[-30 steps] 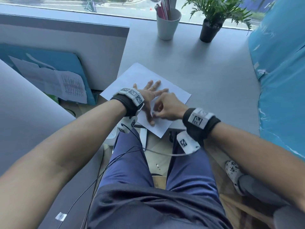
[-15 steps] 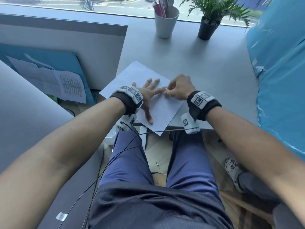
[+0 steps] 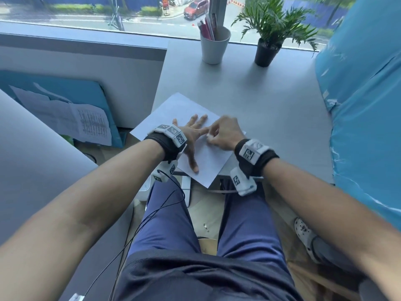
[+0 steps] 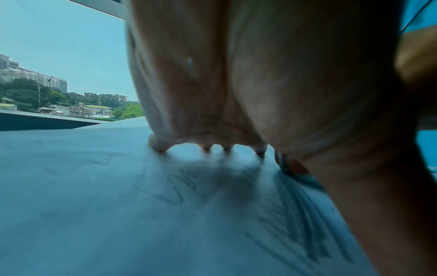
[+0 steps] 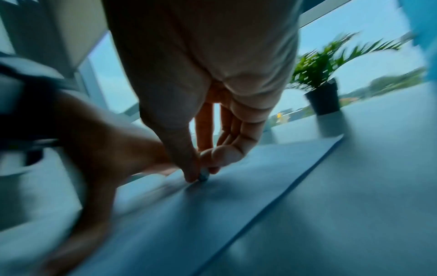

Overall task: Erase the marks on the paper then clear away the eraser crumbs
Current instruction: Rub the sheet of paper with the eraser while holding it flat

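Note:
A white sheet of paper [image 3: 173,109] lies askew at the desk's near left corner, its near corner overhanging the edge. Pencil scribbles [image 4: 305,220] show on it in the left wrist view. My left hand [image 3: 193,135] lies flat on the paper with fingers spread, pressing it down. My right hand [image 3: 221,133] pinches a small eraser [image 5: 204,176] between thumb and fingertips, its tip on the paper just right of my left fingers. The right hand is blurred with motion. Crumbs are too small to make out.
A white cup of pens [image 3: 213,46] and a small potted plant [image 3: 268,51] stand at the desk's [image 3: 271,109] far edge by the window. A blue plastic-covered bulk [image 3: 364,118] borders the right side. Papers on a blue board [image 3: 65,114] lean at the left.
My right hand with the eraser went from the near part of the paper to its far right edge, then back a little toward me. My left hand has stayed pressed on the sheet.

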